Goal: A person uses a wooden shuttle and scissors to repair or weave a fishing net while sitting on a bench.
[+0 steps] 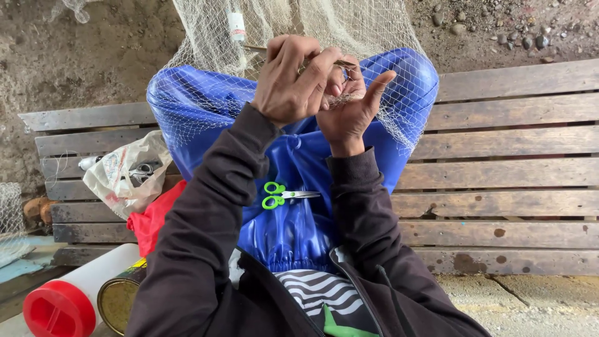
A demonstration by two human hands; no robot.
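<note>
While both hands pinch fishing net (374, 37), left hand (293, 78) gripping a netting needle (342, 63), right hand (352, 106) risks snagging mesh.

Soft, even daylight, faint shadows, no glare; sharp throughout, slight wide-angle bending at edges.

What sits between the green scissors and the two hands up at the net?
Head view: only blue waterproof fabric on the lap, flanked by dark sleeves, separates the green-handled scissors from the left hand and right hand.
</note>
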